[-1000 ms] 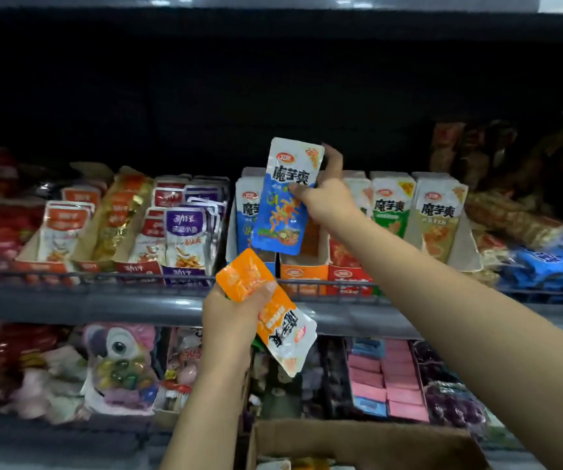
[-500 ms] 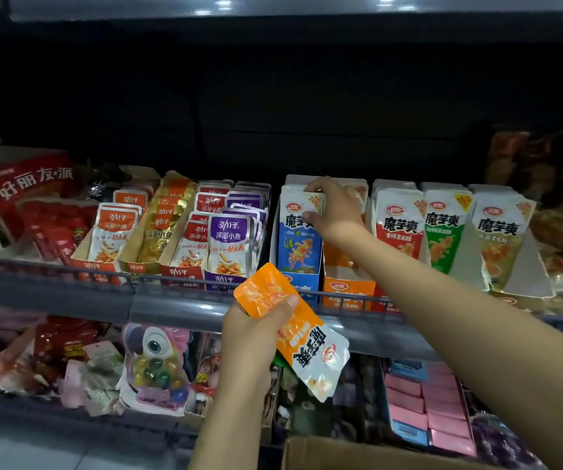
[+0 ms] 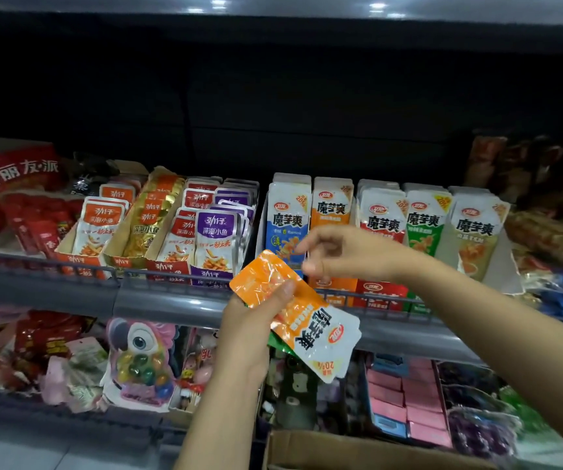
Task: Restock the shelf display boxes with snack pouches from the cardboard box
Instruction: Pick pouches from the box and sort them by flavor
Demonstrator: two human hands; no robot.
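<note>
Pouches [image 3: 295, 310] sat gripped in left hand [image 3: 249, 329] below the shelf [image 3: 158, 301] boxes, right hand [image 3: 337, 254] hovering loosely curled, holding nothing, just above them, cardboard box [image 3: 358, 451] at bottom.

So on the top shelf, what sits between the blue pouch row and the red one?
A row of orange pouches stands between the blue pouches and red pouches, in the head view.

Orange-and-white pouch [image 3: 295, 315] with black lettering; blue [image 3: 287, 222], orange [image 3: 331, 206], red [image 3: 381, 217], green [image 3: 424, 220] shelf pouches.
</note>
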